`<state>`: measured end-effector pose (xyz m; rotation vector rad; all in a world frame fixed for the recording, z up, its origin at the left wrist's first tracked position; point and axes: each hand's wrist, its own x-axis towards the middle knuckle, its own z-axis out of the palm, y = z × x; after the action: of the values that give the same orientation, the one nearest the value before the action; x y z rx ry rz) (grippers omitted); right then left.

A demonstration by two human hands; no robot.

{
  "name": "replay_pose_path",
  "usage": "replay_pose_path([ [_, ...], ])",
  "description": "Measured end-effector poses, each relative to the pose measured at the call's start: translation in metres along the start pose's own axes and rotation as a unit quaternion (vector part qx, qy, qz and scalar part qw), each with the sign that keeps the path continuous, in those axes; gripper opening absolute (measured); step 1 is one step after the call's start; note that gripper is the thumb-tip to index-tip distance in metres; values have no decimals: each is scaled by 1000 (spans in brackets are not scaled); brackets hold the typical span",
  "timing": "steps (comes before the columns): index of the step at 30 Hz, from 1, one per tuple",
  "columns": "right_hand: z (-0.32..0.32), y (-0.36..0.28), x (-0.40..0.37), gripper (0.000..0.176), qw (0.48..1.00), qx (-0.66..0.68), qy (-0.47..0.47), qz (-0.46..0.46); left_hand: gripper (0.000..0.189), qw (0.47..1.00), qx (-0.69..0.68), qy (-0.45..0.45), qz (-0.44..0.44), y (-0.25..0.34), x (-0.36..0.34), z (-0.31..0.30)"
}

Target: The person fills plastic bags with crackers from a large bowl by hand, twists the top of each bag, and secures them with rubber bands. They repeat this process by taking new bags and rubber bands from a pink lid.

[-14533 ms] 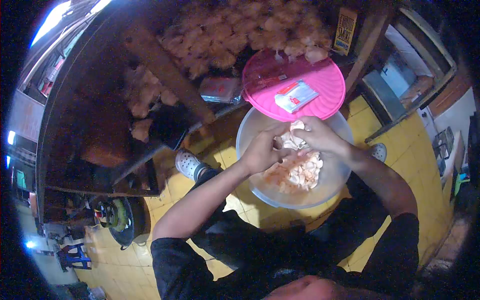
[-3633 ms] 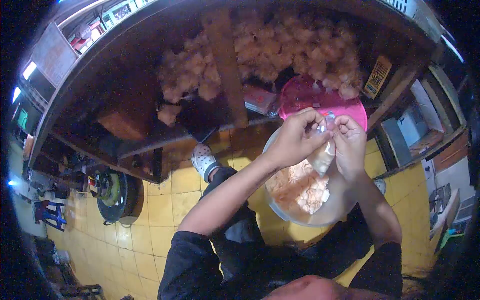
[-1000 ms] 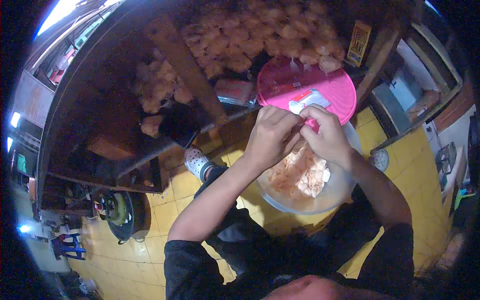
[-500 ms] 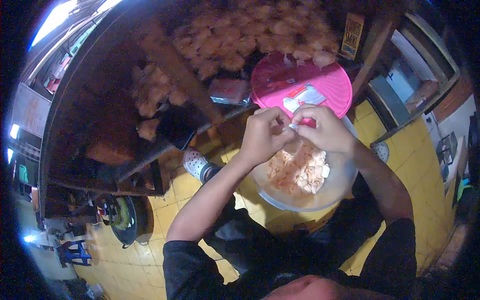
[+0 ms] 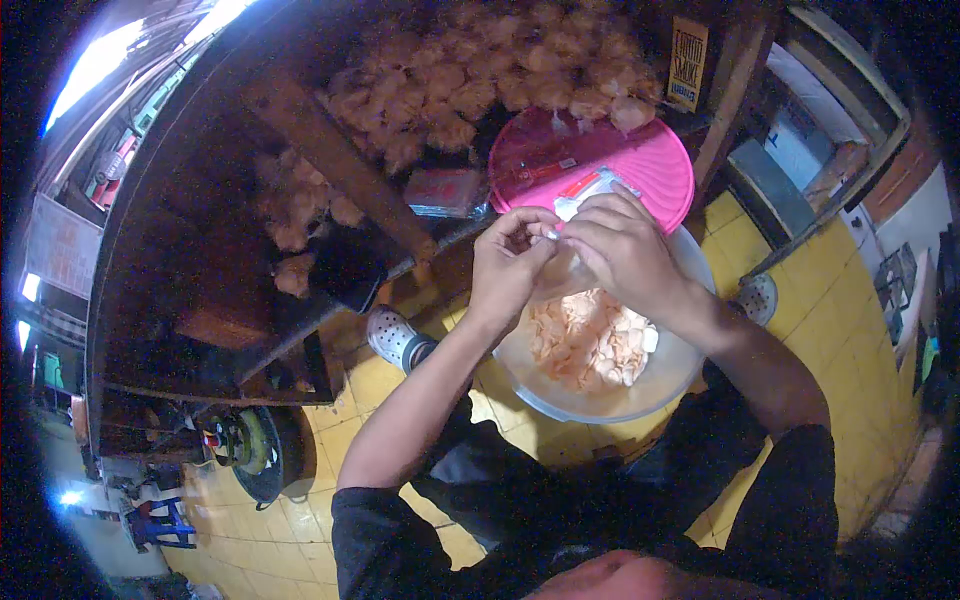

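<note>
My left hand (image 5: 512, 262) and my right hand (image 5: 632, 252) meet above the near edge of a round pink lid (image 5: 650, 165). Both are closed, with fingertips pinched around the gathered top of a small clear plastic bag (image 5: 567, 275) that hangs between them. Beneath them is a wide translucent bowl (image 5: 685, 345) holding pale orange chips (image 5: 590, 350). On the lid lies a white and red packet (image 5: 585, 190), partly covered by my right hand.
A dark wooden table (image 5: 350, 160) carries many filled bags (image 5: 500, 70), a stack of plastic packs (image 5: 443, 192) and a yellow-labelled box (image 5: 687, 65). A dark pan (image 5: 270, 470) and a blue stool (image 5: 170, 523) stand on the yellow tiled floor at the left.
My right hand has turned, its fingers now more over the bag's top and nearer my left hand. Both hands appear slightly further left, and the whole view has shifted a little.
</note>
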<state>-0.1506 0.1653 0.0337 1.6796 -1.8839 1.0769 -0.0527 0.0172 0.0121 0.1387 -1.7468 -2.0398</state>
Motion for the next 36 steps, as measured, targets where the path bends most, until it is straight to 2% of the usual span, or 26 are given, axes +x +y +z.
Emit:
replay_pose_path([
  [2, -1, -1, -1, 16, 998, -56, -17, 12, 21, 1000, 9, 16, -12, 0, 0, -2],
  [8, -4, 0, -3, 12, 994, -82, -57, 45, 19, 996, 67, -23, -49, 7, -3, 1],
  [9, -6, 0, -2, 12, 994, -82, -55, 44, 20, 991, 123, -12, -56, 11, -4, 3],
  [11, -9, 0, 0, 11, 985, 0, -99, 140, 20, 982, 180, -3, -60, 13, -5, 6],
  [12, -5, 4, -2, 11, 986, -1, -97, 139, 20, 970, 237, -9, 44, 11, -6, 8],
  [14, 4, 14, -6, 16, 943, 211, -34, 257, 18, 907, 354, -2, 228, 7, -2, 12],
  [15, 2, 17, -6, 16, 944, 210, -34, 253, 18, 906, 354, 0, 231, 9, -2, 12],
  [17, -4, 21, -3, 19, 840, 383, -57, 380, 19, 863, 436, -35, 253, 14, -5, 12],
  [18, -13, 20, 0, 18, 797, 423, -77, 424, 18, 853, 445, -23, 272, 11, -7, 14],
  [19, -17, 21, 1, 18, 797, 428, -78, 419, 15, 845, 461, -9, 271, 6, -9, 16],
  [21, -24, 21, 1, 15, 775, 457, -53, 433, 13, 816, 503, -43, 283, 5, -14, 19],
  [23, -32, 22, 2, 14, 776, 453, -58, 435, 13, 823, 493, -34, 279, 0, -17, 20],
  [25, -33, 26, -2, 13, 756, 466, -68, 455, 14, 827, 485, -101, 267, -2, -19, 19],
  [26, -38, 23, -1, 13, 749, 464, -104, 462, 15, 887, 382, -125, 227, -4, -17, 21],
  [27, -39, 24, -3, 13, 752, 462, -101, 460, 15, 886, 381, -126, 232, -6, -18, 22],
  [29, -37, 27, -10, 11, 711, 510, -125, 467, 17, 946, 268, -161, 86, -4, -22, 24],
  [30, -40, 27, -10, 14, 730, 499, -153, 442, 17, 945, 269, -164, 86, -3, -22, 23],
  [31, -42, 25, -10, 14, 731, 498, -151, 442, 17, 947, 251, -196, 48, -2, -20, 21],
  [32, -45, 22, -8, 16, 746, 469, -161, 444, 17, 945, 234, -227, 10, -1, -19, 18],
  [33, -49, 21, -7, 18, 762, 439, -171, 445, 17, 945, 235, -229, 14, 0, -14, 13],
  [34, -54, 22, -5, 21, 801, 378, -172, 432, 16, 908, 287, -296, -81, 1, -7, 5],
  [35, -53, 30, -10, 21, 804, 376, -167, 430, 15, 854, 335, -357, -174, 6, 0, -2],
  [36, -49, 44, -18, 23, 851, 331, -105, 393, 16, 822, 350, -380, -238, 33, 2, 1],
])
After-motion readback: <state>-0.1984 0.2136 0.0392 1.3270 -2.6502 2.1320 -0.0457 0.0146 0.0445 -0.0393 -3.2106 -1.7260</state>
